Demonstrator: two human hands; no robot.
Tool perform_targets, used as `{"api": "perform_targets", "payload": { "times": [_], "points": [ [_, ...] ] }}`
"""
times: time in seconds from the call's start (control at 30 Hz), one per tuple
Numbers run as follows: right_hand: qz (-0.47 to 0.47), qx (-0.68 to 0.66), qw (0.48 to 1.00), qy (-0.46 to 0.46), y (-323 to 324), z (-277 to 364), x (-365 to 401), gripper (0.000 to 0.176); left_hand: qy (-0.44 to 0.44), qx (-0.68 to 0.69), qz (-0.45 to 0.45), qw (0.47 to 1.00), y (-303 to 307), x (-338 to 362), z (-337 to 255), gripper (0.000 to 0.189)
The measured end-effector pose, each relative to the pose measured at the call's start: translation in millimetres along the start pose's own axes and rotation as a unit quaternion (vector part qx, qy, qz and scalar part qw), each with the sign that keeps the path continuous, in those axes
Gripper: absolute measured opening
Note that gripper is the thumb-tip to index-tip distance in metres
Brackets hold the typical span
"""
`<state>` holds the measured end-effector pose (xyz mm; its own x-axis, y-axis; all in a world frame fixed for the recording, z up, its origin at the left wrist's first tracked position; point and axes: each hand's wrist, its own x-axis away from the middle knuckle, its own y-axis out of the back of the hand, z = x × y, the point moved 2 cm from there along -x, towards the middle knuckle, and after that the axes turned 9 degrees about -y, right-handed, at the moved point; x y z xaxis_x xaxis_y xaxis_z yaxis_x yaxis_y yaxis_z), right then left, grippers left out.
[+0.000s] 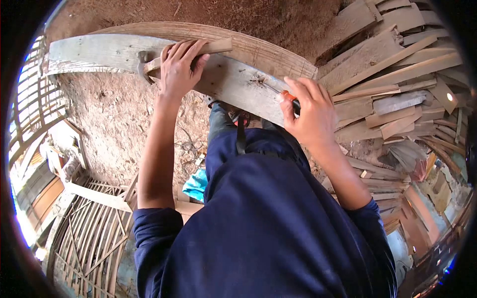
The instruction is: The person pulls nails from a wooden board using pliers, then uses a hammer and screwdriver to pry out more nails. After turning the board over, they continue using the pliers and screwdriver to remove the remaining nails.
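Open ground (109,111) lies beside the near-left edge of the plank (228,82) — stacked boards (405,69) beyond its right end. Left fingers (182,50) curl over the hammer (218,46); right fingers (312,88) wrap the screwdriver (286,95), shaft on the plank.

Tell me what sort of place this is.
Probably a woodworking workshop, perhaps an improvised one: loose boards are heaped to the right, the left hand grips a hammer, and the right hand holds what looks like a screwdriver over a weathered plank.
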<state>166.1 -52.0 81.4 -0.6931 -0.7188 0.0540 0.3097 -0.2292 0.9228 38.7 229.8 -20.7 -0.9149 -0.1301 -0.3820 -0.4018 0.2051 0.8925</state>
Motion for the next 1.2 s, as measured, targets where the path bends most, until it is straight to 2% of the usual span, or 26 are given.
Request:
{"api": "perform_targets", "payload": {
  "times": [0.07, 0.13, 0.2, 0.27, 0.33, 0.37, 0.4, 0.43, 0.47, 0.5, 0.53, 0.57, 0.6, 0.67, 0.7, 0.73, 0.8, 0.83, 0.9, 0.93, 1.0, 1.03, 1.1, 1.13, 1.17, 1.2],
  "points": [
    [-0.065, -0.074, 0.995, 0.029, -1, -2, -1, 0.036, 0.002, -0.031, -0.009, 0.999, 4, -1, -9, 0.043],
    [-0.089, -0.107, 0.989, 0.046, 0, -1, -1, 0.042, -0.002, 0.002, -0.02, 1.0, 0, -2, -23, 0.058],
    [-0.126, -0.132, 0.981, 0.058, 1, 3, 0, 0.046, -0.059, 0.163, -0.028, 0.984, 18, -27, -77, 0.066],
    [-0.12, -0.147, 0.979, 0.076, 3, 4, 1, 0.05, -0.116, 0.287, 0.036, 0.95, -1, -35, -131, 0.072],
    [-0.129, -0.167, 0.974, 0.088, 5, 5, 2, 0.053, -0.136, 0.319, 0.088, 0.934, -23, -41, -173, 0.067],
    [-0.104, -0.174, 0.976, 0.084, 5, 3, 3, 0.054, -0.095, 0.369, 0.095, 0.92, -27, -45, -183, 0.045],
    [-0.108, -0.179, 0.973, 0.095, 7, 4, 4, 0.054, -0.07, 0.393, 0.121, 0.909, -29, -48, -187, 0.037],
    [-0.074, -0.116, 0.988, 0.073, 7, 5, 4, 0.055, 0.008, 0.394, 0.227, 0.891, -29, -53, -190, 0.033],
    [-0.04, -0.051, 0.997, 0.05, 6, 10, 5, 0.055, 0.011, 0.386, 0.222, 0.895, -38, -51, -189, 0.033],
    [-0.043, 0.087, 0.995, 0.022, 10, 18, 8, 0.054, -0.025, 0.411, 0.163, 0.896, -49, -47, -188, 0.03],
    [-0.044, 0.087, 0.995, 0.031, 19, 34, -2, 0.054, -0.062, 0.436, 0.103, 0.892, -55, -44, -188, 0.027],
    [-0.032, 0.048, 0.995, 0.077, 30, 59, -16, 0.053, 0.0, 0.648, -0.038, 0.761, -48, -43, -190, 0.032],
    [-0.021, 0.01, 0.992, 0.121, 31, 81, -28, 0.052, 0.001, 0.648, -0.042, 0.761, -52, -34, -201, 0.032],
    [0.119, -0.13, 0.967, 0.182, -3, 116, -71, 0.048, 0.113, 0.809, -0.076, 0.572, -94, -6, -222, 0.046],
    [0.14, -0.099, 0.964, 0.201, -36, 128, -93, 0.046, -0.092, 0.62, 0.069, 0.776, -155, -13, -211, 0.058],
    [0.162, -0.067, 0.96, 0.217, -70, 137, -110, 0.043, -0.097, 0.623, 0.066, 0.773, -148, -12, -209, 0.058],
    [0.193, 0.006, 0.959, 0.208, -103, 156, -134, 0.043, -0.048, 0.529, 0.163, 0.831, -116, -11, -201, 0.06],
    [0.194, 0.014, 0.96, 0.2, -117, 156, -141, 0.043, -0.055, 0.537, 0.161, 0.826, -96, -17, -199, 0.06],
    [0.156, 0.0, 0.96, 0.231, -136, 152, -149, 0.041, -0.019, 0.44, 0.307, 0.844, -70, -23, -199, 0.06],
    [0.158, 0.007, 0.963, 0.22, -139, 151, -150, 0.041, -0.027, 0.449, 0.308, 0.839, -74, -17, -201, 0.06],
    [0.16, 0.037, 0.952, 0.258, -142, 150, -147, 0.051, -0.067, 0.548, 0.138, 0.822, -91, -8, -203, 0.047],
    [0.161, 0.039, 0.955, 0.247, -146, 148, -143, 0.051, -0.072, 0.555, 0.143, 0.817, -103, -6, -207, 0.047],
    [0.018, 0.027, 0.957, 0.287, -146, 145, -137, 0.032, -0.005, 0.645, 0.204, 0.737, -125, -11, -213, 0.044],
    [0.014, 0.03, 0.961, 0.275, -125, 149, -135, 0.032, -0.015, 0.648, 0.212, 0.732, -126, -11, -213, 0.044],
    [0.146, 0.013, 0.972, 0.184, -85, 160, -131, 0.036, -0.044, 0.613, 0.177, 0.769, -124, -10, -212, 0.054],
    [0.276, -0.011, 0.957, 0.087, -56, 162, -122, 0.041, -0.073, 0.577, 0.143, 0.801, -123, -8, -211, 0.065]
  ]
}}
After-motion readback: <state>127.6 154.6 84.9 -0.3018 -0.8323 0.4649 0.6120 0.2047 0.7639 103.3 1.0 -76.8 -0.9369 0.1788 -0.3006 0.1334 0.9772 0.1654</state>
